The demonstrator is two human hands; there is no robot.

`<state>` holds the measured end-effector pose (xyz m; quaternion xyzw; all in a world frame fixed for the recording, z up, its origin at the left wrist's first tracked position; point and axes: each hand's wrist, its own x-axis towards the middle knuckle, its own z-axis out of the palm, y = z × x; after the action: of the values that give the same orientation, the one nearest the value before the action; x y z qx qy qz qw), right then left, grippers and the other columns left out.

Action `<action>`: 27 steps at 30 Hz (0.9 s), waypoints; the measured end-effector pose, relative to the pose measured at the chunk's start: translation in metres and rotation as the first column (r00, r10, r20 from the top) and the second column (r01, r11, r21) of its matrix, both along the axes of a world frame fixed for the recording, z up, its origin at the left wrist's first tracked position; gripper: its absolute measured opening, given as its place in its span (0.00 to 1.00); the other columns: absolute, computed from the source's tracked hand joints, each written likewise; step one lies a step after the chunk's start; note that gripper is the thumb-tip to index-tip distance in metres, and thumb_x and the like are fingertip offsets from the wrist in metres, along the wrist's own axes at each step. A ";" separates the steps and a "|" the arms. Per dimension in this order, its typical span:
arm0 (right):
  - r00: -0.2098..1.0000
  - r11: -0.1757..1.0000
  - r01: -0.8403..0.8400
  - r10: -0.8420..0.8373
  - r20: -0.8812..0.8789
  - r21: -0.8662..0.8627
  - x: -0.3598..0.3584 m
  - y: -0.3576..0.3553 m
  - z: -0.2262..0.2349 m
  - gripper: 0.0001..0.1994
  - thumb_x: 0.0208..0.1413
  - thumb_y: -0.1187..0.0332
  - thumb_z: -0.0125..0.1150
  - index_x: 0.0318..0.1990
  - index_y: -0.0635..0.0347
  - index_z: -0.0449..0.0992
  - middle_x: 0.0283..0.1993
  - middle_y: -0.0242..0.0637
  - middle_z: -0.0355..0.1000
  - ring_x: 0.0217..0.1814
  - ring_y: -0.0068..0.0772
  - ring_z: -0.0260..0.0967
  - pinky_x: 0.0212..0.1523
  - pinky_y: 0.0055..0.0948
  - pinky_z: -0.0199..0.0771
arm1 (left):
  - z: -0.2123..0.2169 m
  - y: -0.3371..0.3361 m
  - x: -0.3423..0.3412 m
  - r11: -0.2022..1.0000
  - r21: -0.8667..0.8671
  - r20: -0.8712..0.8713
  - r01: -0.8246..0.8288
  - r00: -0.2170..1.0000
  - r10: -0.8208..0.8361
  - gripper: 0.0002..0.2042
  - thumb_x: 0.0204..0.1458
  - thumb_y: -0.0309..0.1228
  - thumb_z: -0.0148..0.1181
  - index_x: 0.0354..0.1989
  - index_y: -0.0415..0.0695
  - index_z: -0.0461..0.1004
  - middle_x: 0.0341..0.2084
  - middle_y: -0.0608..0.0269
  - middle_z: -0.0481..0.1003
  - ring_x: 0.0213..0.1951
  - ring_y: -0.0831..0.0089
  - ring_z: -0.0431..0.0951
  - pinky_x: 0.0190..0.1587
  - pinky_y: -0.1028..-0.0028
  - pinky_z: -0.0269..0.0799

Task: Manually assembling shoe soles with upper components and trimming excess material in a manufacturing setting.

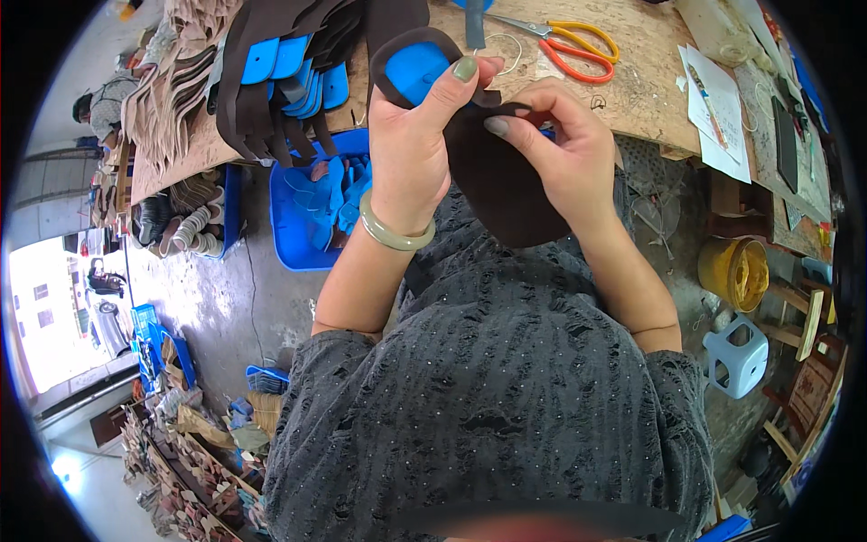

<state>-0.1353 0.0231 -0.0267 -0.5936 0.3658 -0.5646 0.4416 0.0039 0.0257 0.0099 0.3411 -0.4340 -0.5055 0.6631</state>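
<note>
Head view: our left hand (408, 149) pinches the blue insert (423, 70) against the dark brown sole piece (501, 194) — thumb on top. Our right hand (564, 149) pinches the piece's upper edge just beside it — its long axis runs down toward us.

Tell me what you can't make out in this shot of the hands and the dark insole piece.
- Head view: the lower edge of the dark insole is hard to trace against the dark dress.
- Left hand covers part of the blue pad, so its full shape is hidden.
- Right hand: fingertips tuck behind the insole.
- Scissors: blade tips too small to judge.
</note>
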 end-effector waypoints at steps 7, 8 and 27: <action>0.935 0.686 -0.024 -0.242 -0.259 -0.727 0.000 0.003 -0.002 0.08 0.39 0.75 0.67 0.29 0.57 0.76 0.28 0.33 0.69 0.29 0.38 0.66 0.30 0.30 0.64 | 0.004 0.005 0.002 0.999 -0.022 -0.018 0.033 0.999 -0.033 0.07 0.54 0.27 0.58 0.36 0.37 0.71 0.32 0.57 0.76 0.41 0.66 0.77 0.45 0.70 0.72; 0.935 0.686 -0.023 -0.242 -0.259 -0.727 -0.001 0.006 -0.003 0.08 0.39 0.75 0.67 0.29 0.57 0.76 0.28 0.33 0.69 0.29 0.38 0.66 0.30 0.30 0.64 | 0.004 0.006 0.002 0.999 -0.022 -0.008 0.036 0.999 -0.036 0.07 0.54 0.27 0.58 0.37 0.37 0.71 0.32 0.57 0.76 0.41 0.66 0.77 0.45 0.70 0.72; 0.827 0.859 -0.418 0.226 0.515 0.294 0.002 0.008 0.000 0.08 0.54 0.66 0.63 0.36 0.60 0.77 0.33 0.25 0.73 0.34 0.13 0.65 0.40 0.16 0.63 | 0.009 0.018 0.010 0.988 -0.055 0.152 0.147 0.979 -0.138 0.17 0.54 0.27 0.57 0.49 0.34 0.62 0.30 0.56 0.76 0.41 0.63 0.77 0.52 0.64 0.69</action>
<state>-0.1333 0.0311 -0.0271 -0.3943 0.2479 -0.5191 0.7167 0.0139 0.0434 0.0190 0.3237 -0.5215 -0.5106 0.6021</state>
